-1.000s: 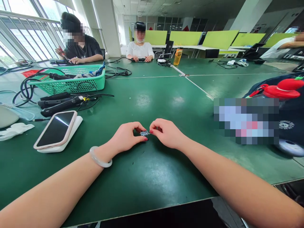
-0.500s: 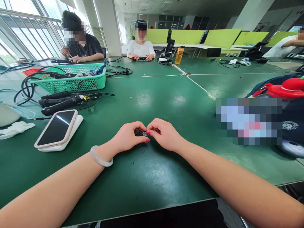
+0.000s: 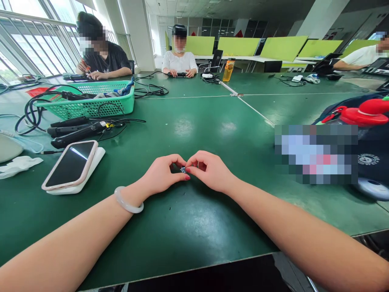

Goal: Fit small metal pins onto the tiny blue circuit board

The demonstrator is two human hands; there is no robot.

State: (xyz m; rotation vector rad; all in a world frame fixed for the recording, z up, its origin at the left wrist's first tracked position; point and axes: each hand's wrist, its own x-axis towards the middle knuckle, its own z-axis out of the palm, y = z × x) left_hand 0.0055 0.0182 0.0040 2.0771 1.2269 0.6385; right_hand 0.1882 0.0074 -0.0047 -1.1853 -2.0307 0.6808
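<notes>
Just above the green table [image 3: 194,219], my two hands meet near the middle of the view. Between the fingertips is a small black-and-white patterned piece [image 3: 183,170], too small and too covered to name. My left hand [image 3: 162,173] pinches it from the left, thumb below and fingers above. From the other side my right hand [image 3: 209,171] is closed, thumb and index fingertips at the piece's right edge. A pale bangle [image 3: 129,200] circles my left wrist. Part of the piece is hidden behind the fingers.
Left lie a phone [image 3: 71,165] on a white box, black handheld devices [image 3: 77,132] with cables, and a green basket [image 3: 88,106]. At right sits a dark bag [image 3: 372,146] with a red item. Across the table are an orange bottle [image 3: 228,70] and people [image 3: 180,61].
Both hands keep their pinch around the small piece, with only a slight shift of the fingers. The whole view has moved a little. At far right, a person has stretched an arm forward.
</notes>
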